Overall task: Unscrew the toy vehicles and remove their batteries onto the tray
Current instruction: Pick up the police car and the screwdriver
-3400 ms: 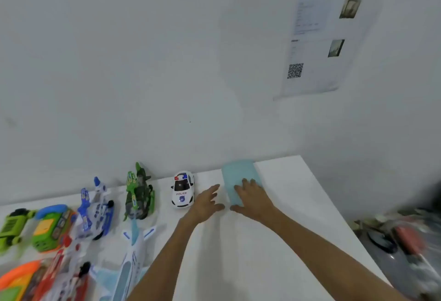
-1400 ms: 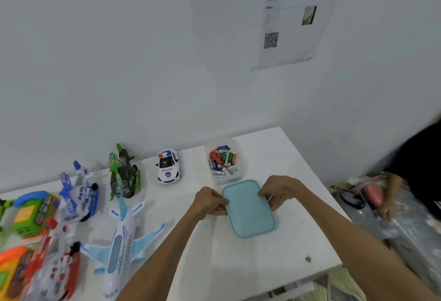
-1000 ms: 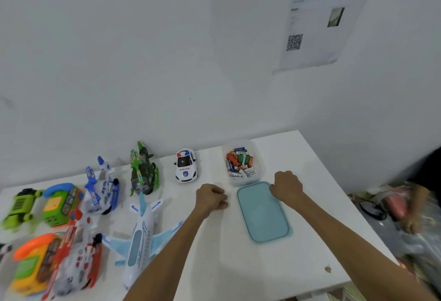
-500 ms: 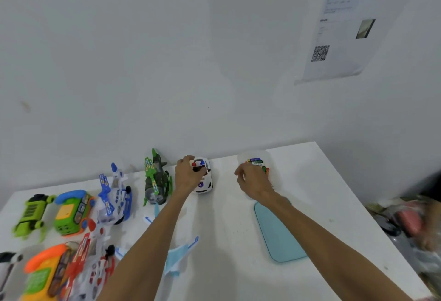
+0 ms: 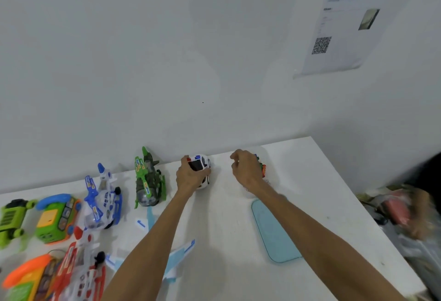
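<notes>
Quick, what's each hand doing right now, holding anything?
Left hand: grips the police car.
Right hand: fingers curled over the batteries; whether it holds anything cannot be told.

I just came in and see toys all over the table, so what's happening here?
A person is working at a white table. Their left hand grips the small police car by the wall, while the right hand, fingers curled, hovers over the coloured batteries beside it; whether it holds one is unclear. A teal lid lies flat near the right forearm. Other toy vehicles sit on the left, with no hand on them.
</notes>
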A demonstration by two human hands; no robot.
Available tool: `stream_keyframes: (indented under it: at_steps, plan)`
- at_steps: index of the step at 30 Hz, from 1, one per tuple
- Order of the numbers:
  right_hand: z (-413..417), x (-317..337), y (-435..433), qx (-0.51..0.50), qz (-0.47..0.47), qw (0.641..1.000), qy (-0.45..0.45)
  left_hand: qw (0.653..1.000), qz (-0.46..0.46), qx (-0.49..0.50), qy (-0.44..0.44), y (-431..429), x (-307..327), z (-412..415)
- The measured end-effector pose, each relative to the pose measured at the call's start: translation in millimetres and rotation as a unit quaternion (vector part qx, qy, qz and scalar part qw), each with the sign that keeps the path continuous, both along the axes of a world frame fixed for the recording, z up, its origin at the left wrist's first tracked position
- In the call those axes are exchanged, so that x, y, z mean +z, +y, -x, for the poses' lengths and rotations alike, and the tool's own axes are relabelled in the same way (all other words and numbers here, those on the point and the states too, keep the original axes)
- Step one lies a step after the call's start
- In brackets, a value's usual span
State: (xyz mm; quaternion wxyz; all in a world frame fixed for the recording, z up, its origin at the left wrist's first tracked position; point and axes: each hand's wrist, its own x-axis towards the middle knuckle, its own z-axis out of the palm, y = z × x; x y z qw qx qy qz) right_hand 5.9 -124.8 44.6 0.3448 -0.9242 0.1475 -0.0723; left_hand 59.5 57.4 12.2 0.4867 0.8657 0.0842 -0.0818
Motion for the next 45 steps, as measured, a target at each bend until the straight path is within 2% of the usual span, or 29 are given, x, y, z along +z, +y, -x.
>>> stream_keyframes:
  at_steps: [2,3,5,7,10,14,17,20,22,25,28,30,34,37,41,43,45]
  plan:
    - [-2.2,-1.1,-28.9,-0.026,0.071,0.994,0.074,0.991,0.115,0.043,0.054,-3.0,6.5,2.9]
    - [-1.4,-3.6,-40.1,-0.027,0.094,0.989,0.114,0.974,0.199,0.056,0.096,-3.5,9.1,4.5]
    - [0.6,-8.8,-51.1,0.004,0.131,0.978,0.161,0.912,0.364,0.046,0.186,-3.7,13.3,9.8]
    - [2.9,-15.0,-50.0,0.036,0.175,0.97,0.165,0.847,0.476,0.04,0.232,-4.4,17.4,19.7]
    - [4.0,-18.5,-43.5,0.039,0.196,0.968,0.153,0.793,0.553,0.038,0.254,-6.2,21.0,37.2]
    - [2.9,-7.4,-45.3,0.042,0.209,0.968,0.135,0.744,0.62,0.044,0.245,-7.8,15.9,53.9]
    - [2.6,9.3,-53.5,0.022,0.149,0.986,0.075,0.72,0.652,0.073,0.226,-4.5,11.9,59.4]
    - [9.2,32.0,-60.9,0.008,0.068,0.997,-0.022,0.716,0.662,0.092,0.203,-1.9,11.1,62.0]
    - [19.2,45.5,-59.0,-0.001,-0.028,0.996,-0.089,0.716,0.665,0.098,0.186,-1.4,9.2,63.4]
    - [30.3,56.1,-48.4,-0.013,-0.186,0.971,-0.151,0.735,0.652,0.09,0.162,-2.4,6.0,64.8]
    - [36.4,61.0,-35.1,0.011,-0.293,0.941,-0.167,0.748,0.64,0.086,0.154,-2.8,9.1,64.5]
    - [37.5,62.6,-29.3,0.028,-0.3,0.937,-0.176,0.75,0.638,0.079,0.154,-2.6,11.4,63.2]
    - [31.1,54.8,-20.0,0.072,-0.186,0.961,-0.194,0.764,0.624,0.033,0.163,4.6,15.9,60.5]
    - [27.2,51.9,-12.6,0.126,-0.141,0.965,-0.18,0.815,0.548,-0.019,0.188,15.3,20.6,49.4]
    - [26.3,39.8,-9.7,0.219,-0.094,0.967,-0.086,0.893,0.368,-0.104,0.236,24.2,34.9,35.1]
    - [28.6,28.7,-8.9,0.22,-0.128,0.965,-0.059,0.907,0.327,-0.114,0.238,24.4,41.2,33.1]
    - [31.9,22.0,-5.5,0.174,-0.184,0.964,-0.077,0.908,0.346,-0.084,0.223,22.8,45.4,36.3]
